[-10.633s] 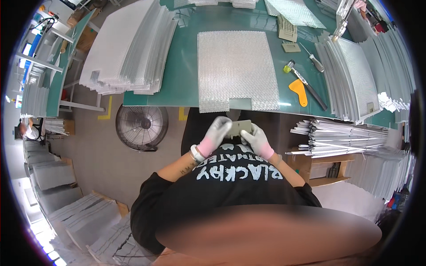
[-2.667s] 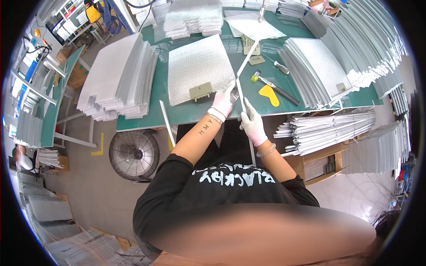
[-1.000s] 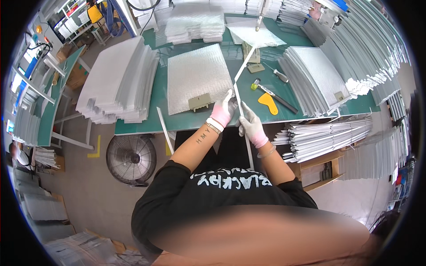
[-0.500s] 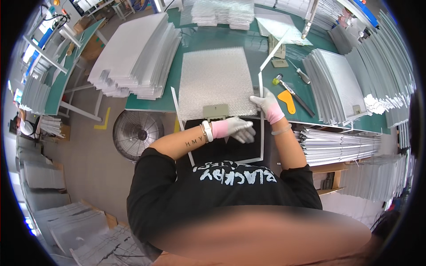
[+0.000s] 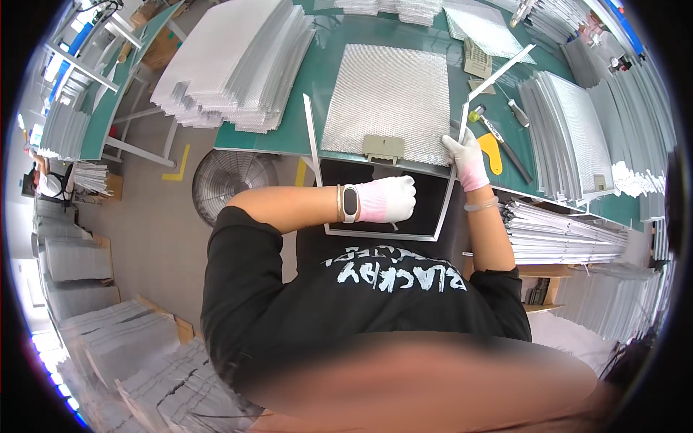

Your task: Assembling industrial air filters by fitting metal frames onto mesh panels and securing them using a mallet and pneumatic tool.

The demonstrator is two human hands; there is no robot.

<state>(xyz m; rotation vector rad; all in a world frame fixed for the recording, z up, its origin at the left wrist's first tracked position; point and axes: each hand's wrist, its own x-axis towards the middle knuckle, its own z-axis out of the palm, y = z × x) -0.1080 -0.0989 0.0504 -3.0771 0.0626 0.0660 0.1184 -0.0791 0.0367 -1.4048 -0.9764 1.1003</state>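
Note:
A narrow silver-white frame [image 5: 382, 234] lies against my body at the table's front edge. Its far side stands open, and one strip [image 5: 502, 72] angles away to the far right. My gloved right hand [image 5: 468, 157] is closed around the frame's right side, beside the corner of a silver mesh sheet [image 5: 390, 90]. A grey-green block [image 5: 383, 148] sits at the sheet's near edge. Over the frame's opening, my gloved left hand [image 5: 390, 199] is curled into a fist; whatever it may hold is hidden.
On the green table [image 5: 299, 115], stacks of mesh sheets stand left [image 5: 224, 65] and right [image 5: 563, 130]. Right of my right hand lie a hammer [image 5: 509, 148], a yellow scraper [image 5: 491, 153] and a screwdriver [image 5: 518, 113]. A floor fan [image 5: 234, 184] stands left; bundled strips [image 5: 563, 234] lie right.
My left hand has gone from blurred, loosely extended fingers to a fist. The frame's loose strip has swung farther right. My right hand keeps its grip; the whole view has shifted.

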